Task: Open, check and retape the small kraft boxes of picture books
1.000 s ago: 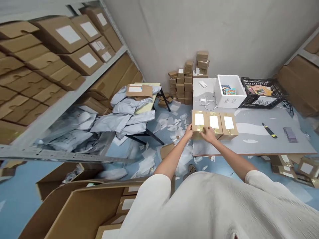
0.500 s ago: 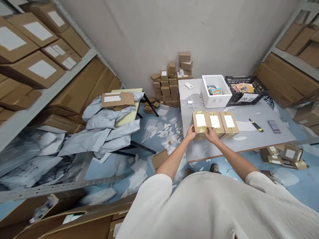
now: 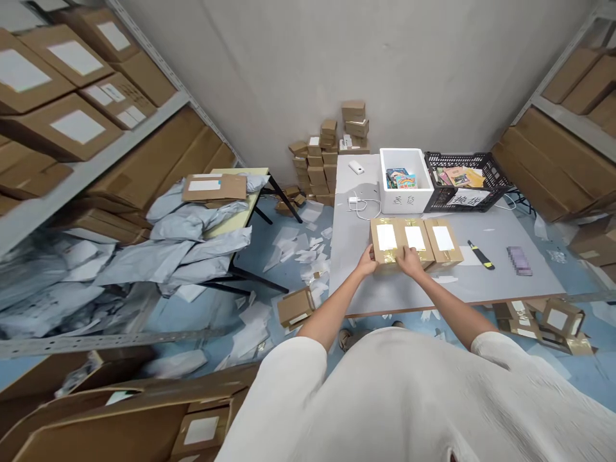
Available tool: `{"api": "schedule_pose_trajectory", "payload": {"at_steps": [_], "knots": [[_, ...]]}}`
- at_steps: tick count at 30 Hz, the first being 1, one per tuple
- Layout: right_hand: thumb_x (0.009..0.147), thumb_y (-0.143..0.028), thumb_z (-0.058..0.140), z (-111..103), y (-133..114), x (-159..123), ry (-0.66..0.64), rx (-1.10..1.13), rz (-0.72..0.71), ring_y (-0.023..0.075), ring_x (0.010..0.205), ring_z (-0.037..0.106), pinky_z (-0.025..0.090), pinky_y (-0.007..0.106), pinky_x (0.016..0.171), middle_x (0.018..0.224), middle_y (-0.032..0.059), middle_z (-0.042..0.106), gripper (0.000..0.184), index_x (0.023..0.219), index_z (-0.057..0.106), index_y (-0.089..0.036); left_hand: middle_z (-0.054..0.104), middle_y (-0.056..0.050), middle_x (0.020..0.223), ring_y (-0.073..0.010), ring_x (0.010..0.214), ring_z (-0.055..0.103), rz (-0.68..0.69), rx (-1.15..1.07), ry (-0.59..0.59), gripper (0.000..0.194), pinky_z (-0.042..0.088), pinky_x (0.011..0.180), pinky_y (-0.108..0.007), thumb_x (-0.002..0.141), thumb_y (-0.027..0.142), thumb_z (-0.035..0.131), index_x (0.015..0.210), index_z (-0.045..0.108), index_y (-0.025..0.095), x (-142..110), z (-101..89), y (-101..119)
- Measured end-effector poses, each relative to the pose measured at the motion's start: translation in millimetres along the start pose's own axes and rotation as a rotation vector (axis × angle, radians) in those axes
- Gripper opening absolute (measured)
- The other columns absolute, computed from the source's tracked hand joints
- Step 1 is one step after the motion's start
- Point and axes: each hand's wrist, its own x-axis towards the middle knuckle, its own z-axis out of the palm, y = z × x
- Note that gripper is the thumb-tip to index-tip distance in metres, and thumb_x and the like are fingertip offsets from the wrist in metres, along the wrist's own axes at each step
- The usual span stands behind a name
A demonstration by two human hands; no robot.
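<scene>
Three taped cardboard boxes with white labels stand side by side in a tight row over the grey table (image 3: 385, 295). My left hand (image 3: 367, 261) grips the near left corner of the left box (image 3: 384, 240). My right hand (image 3: 410, 262) is closed at the front, near the seam between the left box and the middle box (image 3: 418, 242); its fingertips are partly hidden. The right box (image 3: 443, 247) touches the middle one, and neither hand is on it. Whether the row rests on the table or hangs just above it, I cannot tell.
Behind the boxes stand a white foam box (image 3: 404, 199) and a black crate (image 3: 464, 199) with booklets. A utility knife (image 3: 481, 255) lies to their right. Paper scraps (image 3: 250, 333) litter the floor. Grey mailing bags (image 3: 192, 256) cover a side table at left; shelves flank both sides.
The view has swung left. The row of boxes has shifted right across the table, away from its left edge and closer to the knife, with both hands keeping their hold.
</scene>
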Motion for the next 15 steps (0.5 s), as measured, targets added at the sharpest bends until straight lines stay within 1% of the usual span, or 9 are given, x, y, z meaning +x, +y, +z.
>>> {"api": "schedule_pose_trajectory", "payload": {"at_steps": [3,5,6,8,11,13,15], "knots": [[0.102,-0.034,0.057,-10.8,12.1,3.1,-0.014,-0.034,0.014,0.0311,0.113,0.063,0.049,0.037,0.098,0.129,0.0185,0.062,0.035,0.130,0.063,-0.015,0.069,-0.018,0.146,-0.0300,0.124,0.073,0.006,0.042,0.000,0.106,0.059,0.111,-0.046,0.057,-0.001,0.092,0.154,0.056,0.022,-0.1,20.0,-4.4],[0.102,-0.033,0.057,-13.4,12.6,2.6,-0.037,-0.067,0.014,0.0318,0.113,0.064,0.049,0.038,0.097,0.127,0.0190,0.064,0.033,0.127,0.065,-0.015,0.072,-0.015,0.140,-0.0302,0.124,0.073,0.011,0.123,0.017,0.100,0.057,0.113,-0.047,0.059,0.001,0.091,0.151,0.058,0.022,-2.0,25.5,-8.2],[0.101,-0.032,0.057,-13.0,10.6,1.6,-0.052,-0.085,0.006,0.0320,0.114,0.064,0.049,0.038,0.097,0.126,0.0189,0.065,0.031,0.125,0.067,-0.015,0.072,-0.015,0.139,-0.0311,0.126,0.071,0.013,0.187,0.037,0.096,0.056,0.115,-0.048,0.060,0.002,0.090,0.149,0.059,0.021,-3.7,25.3,-10.2],[0.101,-0.031,0.056,-8.5,3.3,-1.0,-0.069,-0.109,-0.024,0.0318,0.115,0.064,0.048,0.039,0.099,0.124,0.0178,0.067,0.028,0.120,0.069,-0.016,0.069,-0.015,0.142,-0.0336,0.134,0.067,0.023,0.341,0.102,0.089,0.051,0.121,-0.048,0.063,0.003,0.088,0.146,0.061,0.020,-8.2,19.5,-14.0],[0.101,-0.031,0.055,5.1,-12.5,-4.1,-0.062,-0.084,-0.073,0.0303,0.117,0.064,0.048,0.037,0.100,0.123,0.0157,0.069,0.027,0.119,0.071,-0.017,0.061,-0.015,0.153,-0.0359,0.149,0.055,0.056,0.541,0.203,0.078,0.040,0.130,-0.048,0.068,0.009,0.083,0.143,0.064,0.021,-15.6,1.0,-16.5],[0.100,-0.031,0.056,16.4,-23.8,-4.3,-0.081,-0.016,-0.135,0.0290,0.115,0.065,0.050,0.036,0.099,0.119,0.0140,0.071,0.028,0.119,0.072,-0.017,0.058,-0.015,0.155,-0.0357,0.153,0.050,0.091,0.617,0.263,0.068,0.035,0.133,-0.048,0.075,0.013,0.079,0.141,0.066,0.023,-19.7,-14.3,-14.7],[0.099,-0.029,0.057,27.9,-34.7,-3.4,-0.126,0.092,-0.214,0.0274,0.113,0.067,0.052,0.035,0.099,0.116,0.0117,0.074,0.031,0.123,0.073,-0.018,0.059,-0.015,0.153,-0.0357,0.153,0.049,0.108,0.661,0.314,0.056,0.033,0.133,-0.049,0.082,0.017,0.073,0.138,0.069,0.024,-22.9,-29.6,-10.5]]}}
